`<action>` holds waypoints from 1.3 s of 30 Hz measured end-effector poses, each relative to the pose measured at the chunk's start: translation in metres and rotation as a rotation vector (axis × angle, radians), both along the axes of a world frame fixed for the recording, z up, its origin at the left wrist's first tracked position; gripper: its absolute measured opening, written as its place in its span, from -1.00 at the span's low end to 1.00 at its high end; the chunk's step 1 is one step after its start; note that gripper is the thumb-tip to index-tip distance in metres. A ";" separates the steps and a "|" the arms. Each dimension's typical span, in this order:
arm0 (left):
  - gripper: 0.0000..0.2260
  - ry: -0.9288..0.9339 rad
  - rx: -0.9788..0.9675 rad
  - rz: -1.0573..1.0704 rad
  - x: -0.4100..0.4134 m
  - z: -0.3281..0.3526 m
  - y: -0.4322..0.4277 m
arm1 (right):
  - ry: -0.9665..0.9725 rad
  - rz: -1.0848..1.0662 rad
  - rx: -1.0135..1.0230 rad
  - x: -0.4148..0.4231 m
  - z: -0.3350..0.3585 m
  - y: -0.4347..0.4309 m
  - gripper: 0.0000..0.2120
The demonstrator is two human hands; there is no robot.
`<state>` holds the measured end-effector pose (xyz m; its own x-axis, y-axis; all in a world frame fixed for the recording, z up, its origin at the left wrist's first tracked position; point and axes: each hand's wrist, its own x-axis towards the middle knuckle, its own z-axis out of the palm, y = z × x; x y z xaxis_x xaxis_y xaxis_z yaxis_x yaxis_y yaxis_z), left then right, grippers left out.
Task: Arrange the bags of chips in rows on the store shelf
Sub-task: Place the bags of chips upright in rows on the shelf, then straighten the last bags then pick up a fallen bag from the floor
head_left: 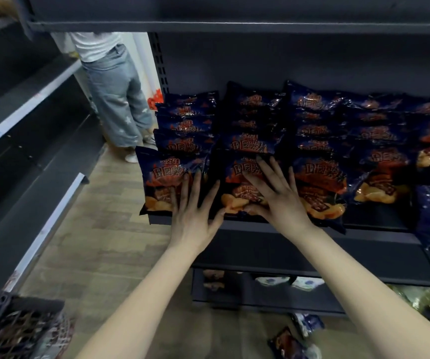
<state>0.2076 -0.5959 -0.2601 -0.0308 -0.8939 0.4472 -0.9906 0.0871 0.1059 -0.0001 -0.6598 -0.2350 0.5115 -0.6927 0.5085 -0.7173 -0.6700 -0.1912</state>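
Observation:
Dark blue chip bags with orange print lie in overlapping rows on the dark store shelf [379, 230]. My left hand [194, 211] rests flat, fingers spread, across the lower edge of the front bag of the leftmost row [162, 174] and the gap beside it. My right hand [278, 195] lies flat with fingers spread on the front bag of the second row [237, 187], its thumb at the bag's bottom edge. Neither hand grips a bag. More rows [320, 177] continue to the right.
Another person in jeans [115, 99] stands in the aisle at the back left. A dark crate with bags [14, 330] sits at the bottom left. A shelf board [234, 24] hangs overhead. Loose bags [291, 343] lie on the floor below; grey shelving [27, 104] lines the left.

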 end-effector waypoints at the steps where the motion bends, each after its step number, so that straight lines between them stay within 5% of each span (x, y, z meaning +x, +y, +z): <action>1: -0.49 0.010 -0.006 -0.003 0.000 0.001 0.001 | 0.004 0.010 0.008 0.000 0.000 -0.002 -0.29; 15: -0.53 0.222 -0.093 0.062 0.006 0.008 0.025 | -0.029 0.093 -0.032 0.001 0.006 0.015 -0.31; 21: -0.62 0.342 -0.163 -0.157 -0.042 -0.005 0.059 | -0.227 0.110 -0.114 0.003 0.002 0.049 -0.63; 28: -0.64 0.454 0.040 -0.160 -0.087 -0.066 0.111 | -0.323 0.108 0.044 -0.040 -0.055 0.124 -0.75; 39: -0.67 0.507 0.488 0.103 -0.162 -0.191 0.219 | -0.349 -0.186 0.448 -0.189 -0.191 0.196 -0.76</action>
